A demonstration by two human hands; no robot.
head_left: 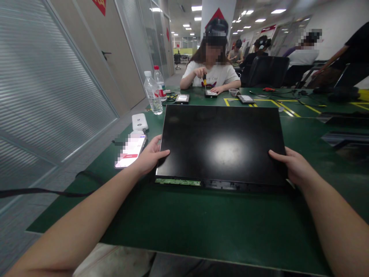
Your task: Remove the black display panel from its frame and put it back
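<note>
A black LCD panel [219, 142] is held tilted above the green table, its glossy face toward me and a ceiling light reflected in it. Along its lower edge runs a green circuit board strip [178, 182]. My left hand [150, 156] grips the left edge, thumb on the front and fingers behind. On the right edge, my right hand [294, 163] holds it the same way. The fingers behind the panel are mostly hidden. Just left of my left hand lies a lit phone [131, 151].
Beyond the phone are a white power bank [140, 122] and two water bottles [153, 94]. Across the green table [201, 219] a person works with a screwdriver [205, 80] on a hard drive [211, 93]. More hard drives and cables lie nearby. Dark panels [344, 138] rest at right.
</note>
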